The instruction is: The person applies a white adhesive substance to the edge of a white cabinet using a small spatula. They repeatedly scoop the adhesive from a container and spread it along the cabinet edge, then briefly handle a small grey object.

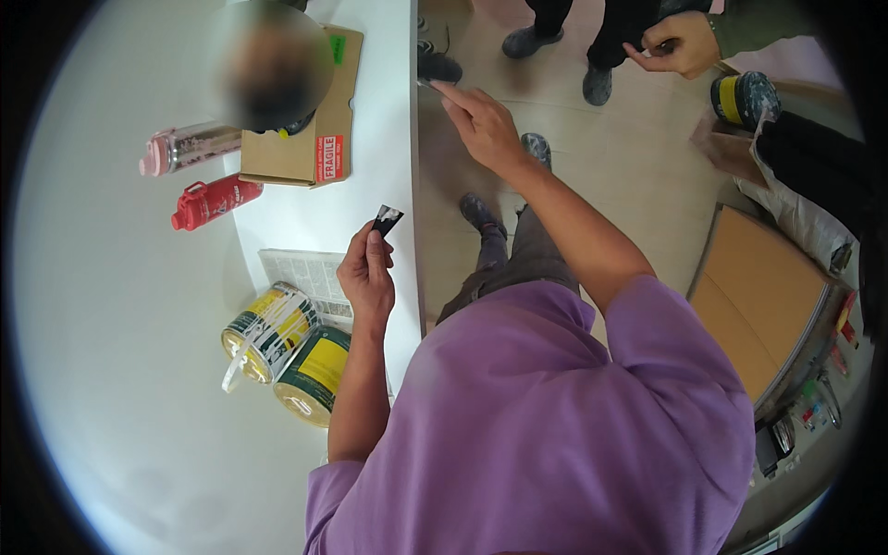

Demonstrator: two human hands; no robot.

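My left hand (368,270) grips a small black flat blade (387,220) between thumb and fingers. White paste covers part of its far end. This hand is above the white counter (385,291), close to its long edge. Across that edge, over the floor side, my right hand (487,130) reaches out with its index finger extended. Under its fingertips is a small dark flat tool (426,82), mostly hidden, which meets the counter's edge. Newspaper (298,274) lies on the counter beside my left wrist.
A cardboard box (291,158), a pink-lidded bottle (201,146), a red bottle (220,201) and two paint cans (267,329) stand along the wall. Another person's hand (683,45) and dark shoes (531,41) are beyond. A paint-smeared can (746,99) and a brown board (760,291) are right.
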